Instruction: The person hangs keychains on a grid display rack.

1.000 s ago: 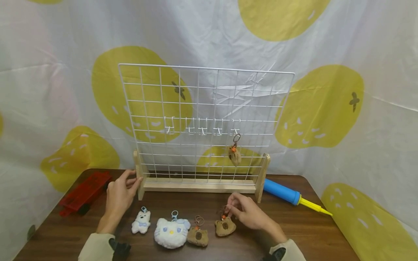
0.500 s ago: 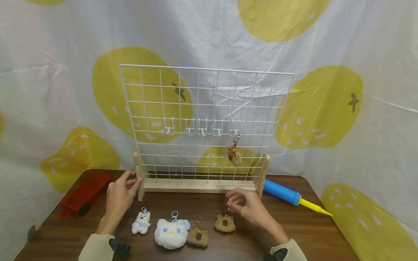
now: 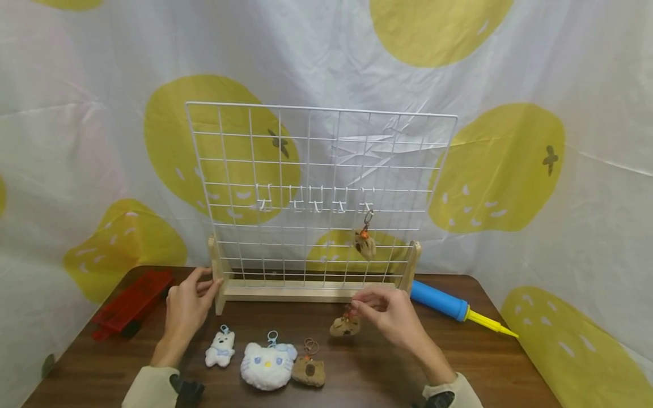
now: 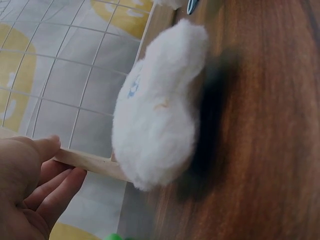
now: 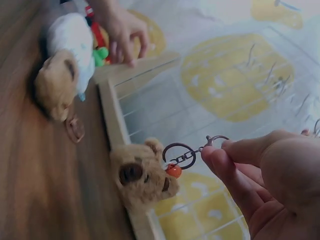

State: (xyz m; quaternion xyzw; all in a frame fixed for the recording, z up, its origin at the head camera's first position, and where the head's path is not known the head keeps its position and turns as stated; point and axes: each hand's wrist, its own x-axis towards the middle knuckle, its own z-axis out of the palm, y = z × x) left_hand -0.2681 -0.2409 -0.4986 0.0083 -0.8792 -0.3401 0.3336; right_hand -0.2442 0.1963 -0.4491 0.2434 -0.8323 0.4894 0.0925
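In the head view, my right hand (image 3: pixel 391 318) pinches the metal clasp of a brown plush keychain (image 3: pixel 344 327). Its animal head, with an orange bead on top, dangles below my fingers in the right wrist view. My left hand (image 3: pixel 186 301) grips the left wooden upright of a white wire grid rack (image 3: pixel 311 292), thumb on one side and fingers on the other. A similar brown keychain (image 3: pixel 364 245) hangs from the rightmost white hook (image 3: pixel 365 206). On the table lie another brown keychain (image 3: pixel 309 372), a white cat-face plush (image 3: pixel 268 365) and a small white plush dog (image 3: pixel 220 348).
Several more white hooks (image 3: pixel 315 206) line the grid. A red toy vehicle (image 3: pixel 134 303) stands at the table's left. At right lies a blue and yellow hand pump (image 3: pixel 441 300). A fruit-print curtain (image 3: pixel 326 51) surrounds the table (image 3: pixel 490 368).
My right hand has raised the brown keychain off the table and moved it slightly toward the rack. My left hand stays on the wooden upright.
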